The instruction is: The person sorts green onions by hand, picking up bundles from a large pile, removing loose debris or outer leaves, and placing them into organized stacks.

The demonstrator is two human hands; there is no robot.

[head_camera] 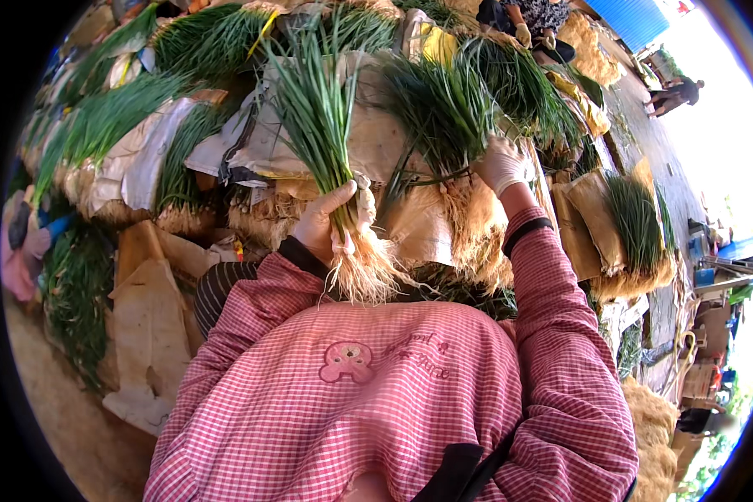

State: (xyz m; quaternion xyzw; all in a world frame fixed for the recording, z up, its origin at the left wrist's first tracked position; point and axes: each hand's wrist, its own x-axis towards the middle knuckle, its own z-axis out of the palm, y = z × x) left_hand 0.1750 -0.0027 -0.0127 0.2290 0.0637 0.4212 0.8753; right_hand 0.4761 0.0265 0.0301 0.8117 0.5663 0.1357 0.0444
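My left hand [325, 218], in a thin pale glove, grips a bunch of green onions [329, 135] around the lower stems. The long green leaves point up and away from me, and the pale roots [364, 267] hang over the front of my checked smock. My right hand [505, 164], gloved in white, is at the stem side of a heap of green onions [442, 106] ahead on the right. Its fingertips are partly hidden among the leaves, so whether it grips any is unclear. Below that hand, a mass of stringy roots [477, 229] hangs down.
Sacking sheets [376, 125] lie between stacked onions ahead. More bundles [119, 113] fill the left side, and another bundle [634, 219] stands at right. A co-worker's gloved hands [533, 37] show at the top. Cardboard [147, 320] lies by my left arm.
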